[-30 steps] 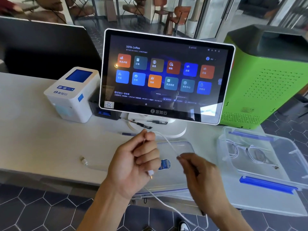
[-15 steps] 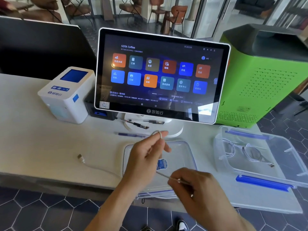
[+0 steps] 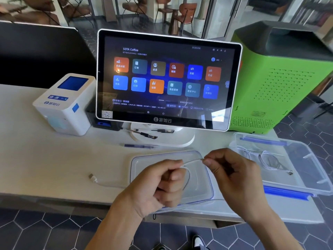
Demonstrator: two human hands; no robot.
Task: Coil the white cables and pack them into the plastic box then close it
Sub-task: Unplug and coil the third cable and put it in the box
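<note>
Left hand (image 3: pixel 160 184) fist grips forming loop of white cable (image 3: pixel 188 175); right hand (image 3: pixel 232 170) pinches strand just right. Both above clear lid (image 3: pixel 140 163). Cable tail with plug (image 3: pixel 92 177) trails left on desk (image 3: pixel 45 159). Step: coiling. Next: wrap remaining slack, drop into plastic box (image 3: pixel 310 159) right of hands.

Touchscreen (image 3: pixel 168 79) header read "SOTA Coffee"; bezel logo read "客如云". White printer (image 3: pixel 65 103) carried the same "客如云" mark.

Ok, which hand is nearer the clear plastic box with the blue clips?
Right. The right hand, pinching the white cable, sits just left of the clear plastic box with blue clips. The left hand grips the cable loop farther left, over the clear lid.
</note>
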